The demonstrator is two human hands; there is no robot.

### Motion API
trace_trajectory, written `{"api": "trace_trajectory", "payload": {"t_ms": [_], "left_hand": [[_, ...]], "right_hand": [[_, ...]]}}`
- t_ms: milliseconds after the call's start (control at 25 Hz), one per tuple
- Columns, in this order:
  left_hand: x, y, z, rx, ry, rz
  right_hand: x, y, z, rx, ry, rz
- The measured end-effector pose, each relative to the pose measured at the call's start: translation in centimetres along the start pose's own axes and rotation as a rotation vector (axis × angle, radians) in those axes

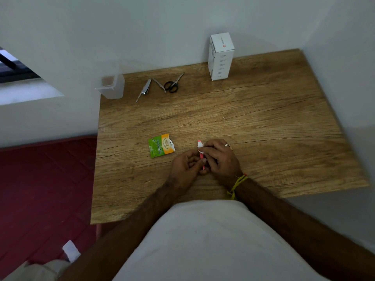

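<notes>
Head cam: left hand point(185, 167) pinches the thin red plastic stick point(201, 156) low down, I guess to steady it, while right hand point(220, 159) pinches the small white paper scrap point(200, 146) near its tip, just over the wooden table point(263, 118).

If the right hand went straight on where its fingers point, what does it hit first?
Probably the torn green-and-orange sachet. The right hand points left, past the red stick it grips. Nothing else shows between them, though its height above the wood is unclear.
</notes>
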State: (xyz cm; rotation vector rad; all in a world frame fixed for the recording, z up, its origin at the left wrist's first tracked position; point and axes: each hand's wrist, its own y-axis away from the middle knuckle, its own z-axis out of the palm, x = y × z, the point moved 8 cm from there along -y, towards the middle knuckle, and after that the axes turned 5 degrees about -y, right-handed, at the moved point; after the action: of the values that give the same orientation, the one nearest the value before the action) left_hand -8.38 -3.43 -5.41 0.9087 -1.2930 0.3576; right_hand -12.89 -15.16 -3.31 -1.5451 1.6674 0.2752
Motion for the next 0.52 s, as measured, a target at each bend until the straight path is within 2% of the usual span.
{"api": "trace_trajectory", "payload": {"t_ms": [200, 320, 520], "left_hand": [[0.14, 0.02, -0.02, -0.010, 0.005, 0.000], [0.15, 0.00, 0.10, -0.033, -0.016, 0.018], [0.26, -0.07, 0.08, -0.053, 0.005, 0.022]], "right_hand": [[0.18, 0.23, -0.58, 0.037, -0.011, 0.045], [-0.22, 0.54, -0.29, 0.007, -0.003, -0.006], [0.12, 0.21, -0.15, 0.032, -0.032, 0.060]]}}
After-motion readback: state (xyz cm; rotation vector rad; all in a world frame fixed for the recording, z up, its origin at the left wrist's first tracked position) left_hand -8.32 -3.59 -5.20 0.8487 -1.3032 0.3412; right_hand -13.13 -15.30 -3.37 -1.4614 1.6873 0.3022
